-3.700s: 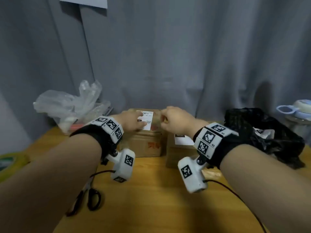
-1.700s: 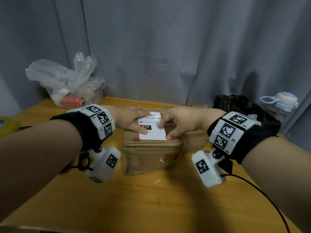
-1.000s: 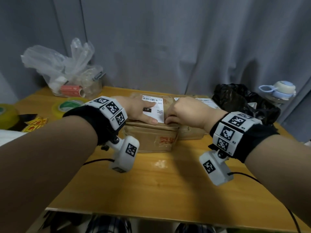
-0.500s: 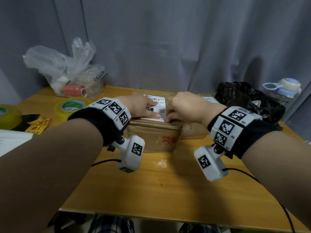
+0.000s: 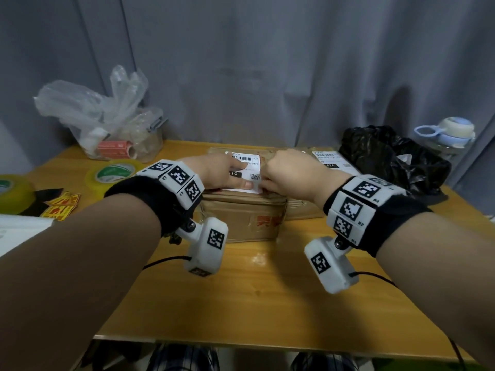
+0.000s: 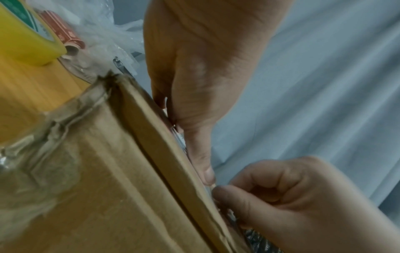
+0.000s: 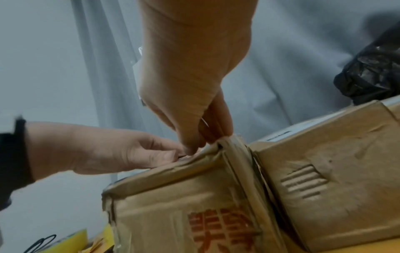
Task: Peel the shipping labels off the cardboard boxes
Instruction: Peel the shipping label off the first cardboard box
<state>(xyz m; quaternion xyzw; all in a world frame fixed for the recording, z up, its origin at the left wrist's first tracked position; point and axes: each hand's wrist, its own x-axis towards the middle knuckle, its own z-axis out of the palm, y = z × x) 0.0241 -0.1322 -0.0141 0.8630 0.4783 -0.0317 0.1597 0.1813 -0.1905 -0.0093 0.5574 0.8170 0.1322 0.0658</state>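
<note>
Our right grip (image 5: 284, 174) is curled into a loose fist at the near right corner of the shipping label (image 5: 247, 172), thumb and fingertips pinching its edge; the pinch itself is hidden behind the knuckles in the head view, and in the left wrist view we see only a thin white sliver by the thumb. Our left grip (image 5: 219, 171) lies flat on the label with fingers straight, pressing it down onto the cardboard box (image 5: 242, 218). That hand covers the label's left part, so only the barcode, some digits and a small square code show.

The box sits near the middle of the wooden counter (image 5: 254, 295), its front face bearing blurred red print under wrinkled tape. A second box (image 5: 305, 210) stands touching its right side, with its own label (image 5: 330, 160) on top, partly hidden by our right hand.

To the left we see two tape rolls (image 5: 113, 175), the farther-left one cut off by the frame edge, and a clear plastic bag (image 5: 99, 121) whose contents are hard to make out. A black plastic bag (image 5: 391, 156) lies at the far right.
</note>
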